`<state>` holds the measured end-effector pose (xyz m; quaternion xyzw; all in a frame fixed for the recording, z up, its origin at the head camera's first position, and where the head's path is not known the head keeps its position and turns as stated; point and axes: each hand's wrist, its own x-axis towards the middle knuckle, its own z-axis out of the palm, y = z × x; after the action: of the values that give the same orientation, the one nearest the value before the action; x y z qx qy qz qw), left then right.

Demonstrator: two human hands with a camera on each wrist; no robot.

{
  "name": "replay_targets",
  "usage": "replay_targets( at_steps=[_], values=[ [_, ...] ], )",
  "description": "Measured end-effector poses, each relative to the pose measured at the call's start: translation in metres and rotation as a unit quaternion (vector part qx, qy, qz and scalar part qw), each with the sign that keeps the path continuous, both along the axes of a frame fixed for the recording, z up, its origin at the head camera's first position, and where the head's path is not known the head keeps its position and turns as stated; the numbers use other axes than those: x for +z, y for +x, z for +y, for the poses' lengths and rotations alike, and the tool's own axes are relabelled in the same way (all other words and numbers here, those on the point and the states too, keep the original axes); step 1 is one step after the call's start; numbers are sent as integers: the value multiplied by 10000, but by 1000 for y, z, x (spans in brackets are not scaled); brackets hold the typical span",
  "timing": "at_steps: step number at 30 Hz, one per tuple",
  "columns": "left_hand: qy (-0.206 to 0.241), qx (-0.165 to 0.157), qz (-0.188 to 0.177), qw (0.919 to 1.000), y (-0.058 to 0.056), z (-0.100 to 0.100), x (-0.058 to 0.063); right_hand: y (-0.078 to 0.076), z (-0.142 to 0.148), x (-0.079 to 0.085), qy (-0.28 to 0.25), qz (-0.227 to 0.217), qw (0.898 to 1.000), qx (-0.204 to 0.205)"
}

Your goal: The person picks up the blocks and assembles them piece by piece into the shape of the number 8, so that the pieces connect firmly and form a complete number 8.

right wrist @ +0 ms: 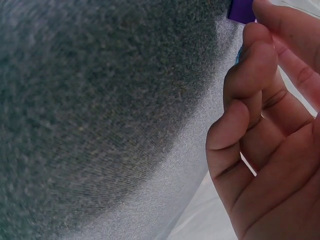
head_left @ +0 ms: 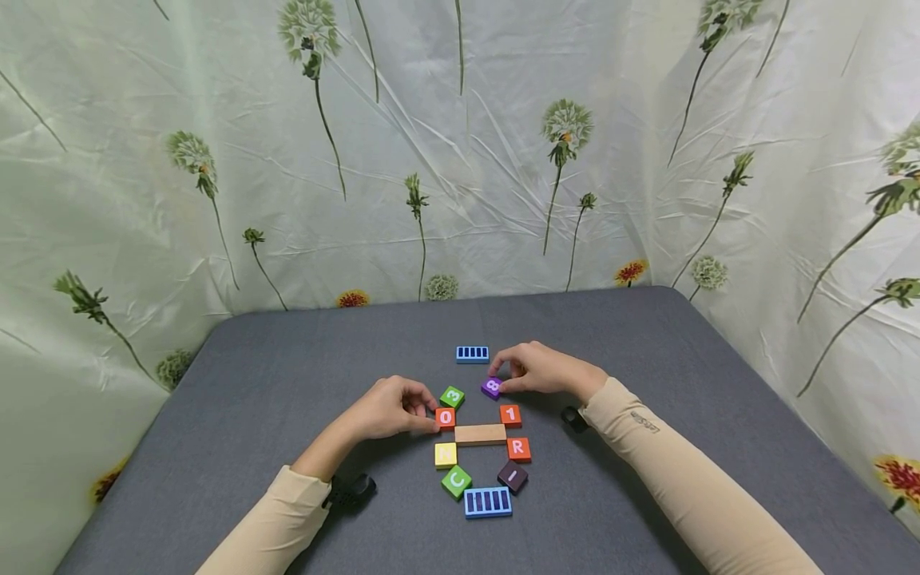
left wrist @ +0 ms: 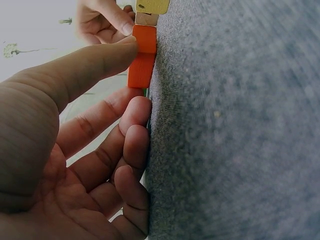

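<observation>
In the head view, my left hand [head_left: 390, 409] pinches an orange tile marked 0 [head_left: 446, 418] between thumb and forefinger. The left wrist view shows the thumb on one end of this orange tile [left wrist: 142, 62] and the forefinger at the other. Farther back, my right hand [head_left: 542, 369] holds a purple tile marked 8 [head_left: 492, 388] at its thumb and fingertips; only a corner of that purple tile [right wrist: 242, 11] appears in the right wrist view. A green tile marked 3 [head_left: 452, 397] lies just behind the orange one. Beside it is a plain wooden plank [head_left: 480, 435].
Around the plank lie tiles marked 1 [head_left: 510, 415], R [head_left: 519, 450], yellow N [head_left: 446, 456], green C [head_left: 456, 482] and a dark one [head_left: 513, 477]. Blue slotted blocks lie at the front [head_left: 488, 503] and back [head_left: 472, 354]. A floral curtain [head_left: 474, 160] hangs behind the grey table [head_left: 287, 375].
</observation>
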<state>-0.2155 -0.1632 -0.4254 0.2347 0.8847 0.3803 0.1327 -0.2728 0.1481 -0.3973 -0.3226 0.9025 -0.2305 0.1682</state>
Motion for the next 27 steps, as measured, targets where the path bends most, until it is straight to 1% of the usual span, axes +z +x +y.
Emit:
replay_targets(
  at_steps=[7,27],
  values=[
    [-8,24,-1,10000,0,0,0,2,2,2,-70,-83,9999,37],
    [2,9,-4,10000,0,0,-1,4,7,-2,-196,-124,9996,147]
  ],
)
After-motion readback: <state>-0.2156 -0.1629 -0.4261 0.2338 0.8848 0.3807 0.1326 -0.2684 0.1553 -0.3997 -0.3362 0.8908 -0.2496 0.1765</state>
